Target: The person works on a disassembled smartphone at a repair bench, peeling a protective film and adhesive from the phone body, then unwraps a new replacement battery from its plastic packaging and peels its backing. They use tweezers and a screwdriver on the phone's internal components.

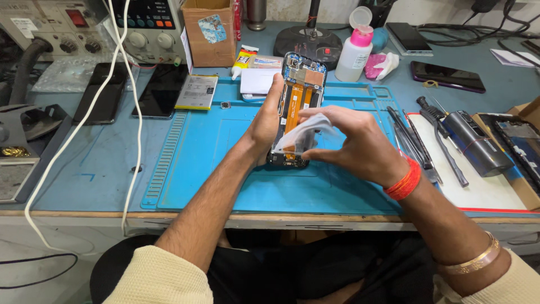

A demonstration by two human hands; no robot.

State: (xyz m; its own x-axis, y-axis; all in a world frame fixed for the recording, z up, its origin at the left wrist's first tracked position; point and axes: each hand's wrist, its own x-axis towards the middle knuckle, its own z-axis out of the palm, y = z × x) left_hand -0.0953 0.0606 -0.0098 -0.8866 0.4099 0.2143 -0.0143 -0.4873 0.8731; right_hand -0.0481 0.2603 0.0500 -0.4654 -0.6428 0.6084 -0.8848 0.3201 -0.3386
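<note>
The opened phone point(296, 107) is clasped by the left hand point(265, 121); a white cloth point(304, 132) is pinched by the right hand point(354, 143), the phone's lower edge hidden beneath

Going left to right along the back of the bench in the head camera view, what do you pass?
Power supply with knobs → cardboard box → yellow glue tube → round black lamp base → white bottle with pink cap → dark phone lying flat.

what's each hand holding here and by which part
Left hand grips the opened phone by its left edge; right hand pinches a white cloth at one end.
</note>
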